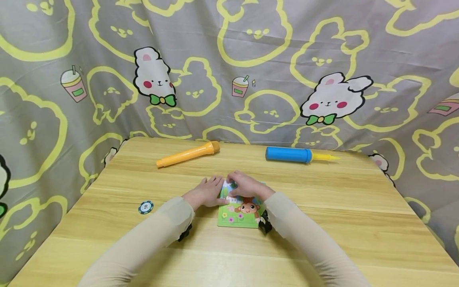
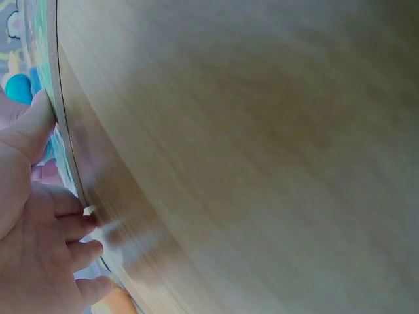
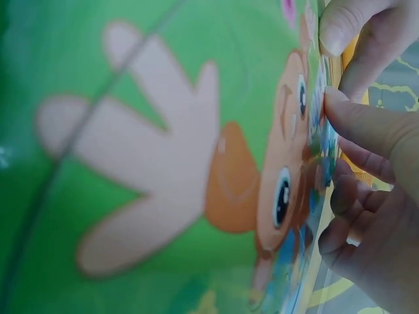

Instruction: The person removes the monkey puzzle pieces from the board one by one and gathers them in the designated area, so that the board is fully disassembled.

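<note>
A picture puzzle board (image 1: 240, 220) with a monkey, flowers and green grass lies flat on the table in front of me. Along its left side is my left hand (image 1: 206, 192), thumb on the picture and fingers extended by the edge. The left wrist view shows those fingers (image 2: 82, 255) at the board's thin side. My right hand (image 1: 247, 185) reaches over the upper part, thumb and bent fingers down on the picture. Up close in the right wrist view, the thumb (image 3: 366, 124) touches the printed surface; I cannot tell if a loose piece is between the fingertips.
To the left on the wooden table (image 1: 107, 247) lies a blue-and-white poker chip (image 1: 146, 207). Farther back are an orange tube (image 1: 186, 156) with a wider end and a blue hand pump (image 1: 288, 154) with a yellow nozzle. A patterned curtain (image 1: 201, 59) hangs behind the table.
</note>
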Demonstrator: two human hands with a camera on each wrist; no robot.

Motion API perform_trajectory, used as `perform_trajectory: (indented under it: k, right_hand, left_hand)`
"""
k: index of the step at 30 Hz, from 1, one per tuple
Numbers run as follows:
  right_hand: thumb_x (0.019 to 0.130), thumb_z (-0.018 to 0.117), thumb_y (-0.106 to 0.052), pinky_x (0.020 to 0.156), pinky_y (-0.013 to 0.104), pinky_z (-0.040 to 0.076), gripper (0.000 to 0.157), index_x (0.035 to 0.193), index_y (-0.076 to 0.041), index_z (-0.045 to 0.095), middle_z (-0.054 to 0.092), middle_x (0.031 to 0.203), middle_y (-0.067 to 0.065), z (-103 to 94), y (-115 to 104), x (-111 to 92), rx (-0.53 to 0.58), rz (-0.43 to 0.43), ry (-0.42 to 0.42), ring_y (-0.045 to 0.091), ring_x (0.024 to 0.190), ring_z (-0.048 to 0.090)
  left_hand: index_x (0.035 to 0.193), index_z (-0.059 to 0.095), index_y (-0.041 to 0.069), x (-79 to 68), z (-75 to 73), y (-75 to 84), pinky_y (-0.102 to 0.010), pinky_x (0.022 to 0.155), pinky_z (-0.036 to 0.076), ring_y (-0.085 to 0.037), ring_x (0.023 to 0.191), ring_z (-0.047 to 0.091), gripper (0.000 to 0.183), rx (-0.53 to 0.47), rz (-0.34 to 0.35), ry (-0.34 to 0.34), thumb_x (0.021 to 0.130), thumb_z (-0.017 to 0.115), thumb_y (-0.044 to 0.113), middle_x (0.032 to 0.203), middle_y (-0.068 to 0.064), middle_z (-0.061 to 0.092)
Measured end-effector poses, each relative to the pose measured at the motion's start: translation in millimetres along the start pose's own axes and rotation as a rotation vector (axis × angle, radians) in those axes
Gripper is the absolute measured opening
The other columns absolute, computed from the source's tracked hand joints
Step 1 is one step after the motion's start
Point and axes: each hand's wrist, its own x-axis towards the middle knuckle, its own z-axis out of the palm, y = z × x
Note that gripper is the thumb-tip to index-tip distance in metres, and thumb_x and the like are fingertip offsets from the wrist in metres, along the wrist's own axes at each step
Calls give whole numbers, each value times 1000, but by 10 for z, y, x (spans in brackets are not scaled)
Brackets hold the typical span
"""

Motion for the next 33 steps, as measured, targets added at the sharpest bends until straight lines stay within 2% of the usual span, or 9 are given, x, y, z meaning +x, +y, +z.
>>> perform_trajectory:
  k: [8, 14, 17, 21, 23, 27, 30, 33]
  right_hand:
    - [84, 68, -12, 84, 34, 43, 30, 108, -5, 51, 50, 98, 5, 7, 3, -6, 38, -2, 5, 18, 90, 48]
    - [85, 68, -13, 87, 32, 43, 33, 114, -4, 53, 50, 101, 5, 11, 2, -22, 28, 14, 5, 17, 92, 49]
    - [85, 68, -13, 86, 34, 44, 33, 113, -3, 55, 49, 101, 6, 3, 9, -30, 31, 2, 15, 18, 92, 49]
    - [82, 70, -12, 80, 36, 44, 30, 110, -8, 58, 47, 100, 7, -21, 31, -43, 80, -12, 47, 20, 90, 47]
    - [82, 70, -12, 76, 34, 44, 30, 109, -11, 57, 48, 99, 7, -34, 49, -49, 117, -18, 57, 19, 87, 47]
    - [87, 64, -10, 63, 32, 45, 28, 115, -12, 57, 55, 94, 8, -55, 87, -73, 251, -27, 54, 19, 69, 51]
    - [92, 57, -7, 54, 30, 45, 24, 115, -7, 57, 57, 87, 9, -55, 112, -82, 373, 20, 51, 19, 57, 52]
    - [92, 57, -9, 52, 29, 45, 15, 106, -2, 58, 57, 80, 8, -41, 141, -82, 472, 91, 68, 18, 56, 52]
  left_hand:
    - [146, 16, 0, 31, 22, -14, -47, 109, 8, -28, 137, 9, 83, 1, -4, -3, 90, 47, 53, 151, -14, 12]
    - [146, 16, 0, 51, 38, -13, -49, 109, 10, -29, 137, 10, 83, 8, 3, 3, 90, 47, 54, 151, -14, 13]
    - [146, 16, 0, 48, 35, -3, -50, 108, 11, -30, 137, 11, 84, 12, 8, 9, 90, 47, 54, 151, -15, 14]
    - [146, 16, 0, 50, 32, -4, -51, 108, 11, -30, 137, 10, 85, 24, 9, 15, 89, 46, 55, 151, -15, 13]
    - [146, 16, 0, 52, 27, -6, -51, 108, 10, -31, 137, 10, 84, 22, 6, 14, 90, 47, 55, 151, -15, 13]
    - [146, 16, -1, 53, 22, -10, -51, 108, 11, -30, 137, 10, 84, 23, 10, 10, 90, 47, 54, 151, -15, 13]
    - [145, 16, -2, 51, 21, -16, -50, 108, 11, -30, 137, 10, 84, 31, 13, 8, 90, 46, 54, 151, -15, 13]
    - [145, 16, -2, 47, 22, -21, -50, 108, 12, -30, 137, 9, 84, 28, 14, 8, 90, 46, 54, 151, -16, 13]
